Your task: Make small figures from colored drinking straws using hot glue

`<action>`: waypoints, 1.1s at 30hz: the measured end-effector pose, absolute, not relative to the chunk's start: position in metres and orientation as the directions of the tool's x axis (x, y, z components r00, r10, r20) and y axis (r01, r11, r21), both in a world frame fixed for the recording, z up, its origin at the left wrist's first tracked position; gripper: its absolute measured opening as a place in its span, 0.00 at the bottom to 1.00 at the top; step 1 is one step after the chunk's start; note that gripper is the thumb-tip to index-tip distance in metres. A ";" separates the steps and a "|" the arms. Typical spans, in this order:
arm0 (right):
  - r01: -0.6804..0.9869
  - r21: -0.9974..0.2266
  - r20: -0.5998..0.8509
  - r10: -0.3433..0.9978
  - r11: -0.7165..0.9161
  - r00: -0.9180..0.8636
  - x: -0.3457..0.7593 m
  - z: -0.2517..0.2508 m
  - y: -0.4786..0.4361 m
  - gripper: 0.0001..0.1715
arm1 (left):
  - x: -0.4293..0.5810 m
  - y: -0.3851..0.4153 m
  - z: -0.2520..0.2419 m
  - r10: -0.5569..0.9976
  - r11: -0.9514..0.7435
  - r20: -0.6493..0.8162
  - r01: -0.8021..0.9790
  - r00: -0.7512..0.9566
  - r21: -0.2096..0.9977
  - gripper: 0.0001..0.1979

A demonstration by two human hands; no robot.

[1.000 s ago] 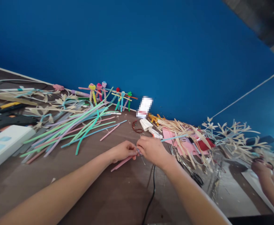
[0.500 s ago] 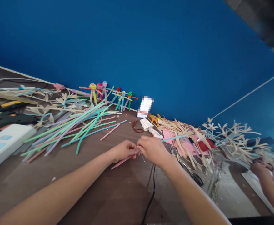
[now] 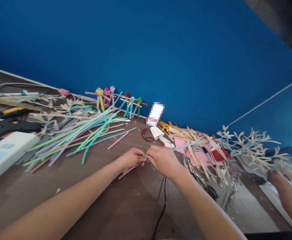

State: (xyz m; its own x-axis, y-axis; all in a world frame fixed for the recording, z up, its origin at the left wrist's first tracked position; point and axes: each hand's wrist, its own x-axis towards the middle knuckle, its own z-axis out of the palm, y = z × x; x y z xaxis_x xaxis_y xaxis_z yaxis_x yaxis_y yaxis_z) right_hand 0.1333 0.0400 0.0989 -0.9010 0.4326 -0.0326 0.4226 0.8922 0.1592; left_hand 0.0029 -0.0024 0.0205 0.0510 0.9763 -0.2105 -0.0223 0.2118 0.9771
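My left hand point(image 3: 134, 158) is closed on a pink pipe cleaner point(image 3: 129, 172), whose free end slants down and left below my fingers. My right hand point(image 3: 162, 160) meets it fingertip to fingertip, pinching something too small to make out; a thin strand dangles under it. A light-blue strip point(image 3: 187, 145) shows just beyond the right hand. Another short pink pipe cleaner point(image 3: 118, 140) lies on the table behind my left hand. To the left spreads a loose pile of green, blue, pink and purple pipe cleaners point(image 3: 86, 136).
Small pipe-cleaner figures point(image 3: 107, 96) lean by the blue wall. A white power strip point(image 3: 9, 154) and a black glue gun point(image 3: 16, 125) sit left. Pale strips point(image 3: 189, 135), scissors point(image 3: 210, 191) and a black cable point(image 3: 163, 203) lie right. A co-worker's hand point(image 3: 278, 181) is far right.
My hands stay together in almost the same place, with slight finger movement. The view has shifted slightly. At far right the co-worker's hand has moved and is blurred.
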 end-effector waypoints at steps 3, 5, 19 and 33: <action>0.418 0.174 -0.026 0.429 0.892 -0.903 0.133 0.097 0.039 0.11 | 0.002 -0.001 0.019 0.977 0.212 -0.214 -0.088 -0.008 0.973 0.08; 0.403 0.174 -0.027 0.413 0.899 -0.910 0.134 0.094 0.038 0.09 | 0.001 0.000 0.017 0.975 0.212 -0.219 -0.127 -0.040 0.969 0.08; 0.437 0.100 0.080 0.430 0.894 -0.899 0.154 0.083 0.038 0.13 | -0.002 0.005 0.009 0.966 0.257 -0.251 -0.397 0.067 0.881 0.10; 0.501 -0.327 0.189 0.575 0.801 -0.796 0.164 0.074 0.044 0.11 | -0.008 -0.001 0.015 0.910 0.378 -0.151 -0.625 0.385 0.683 0.07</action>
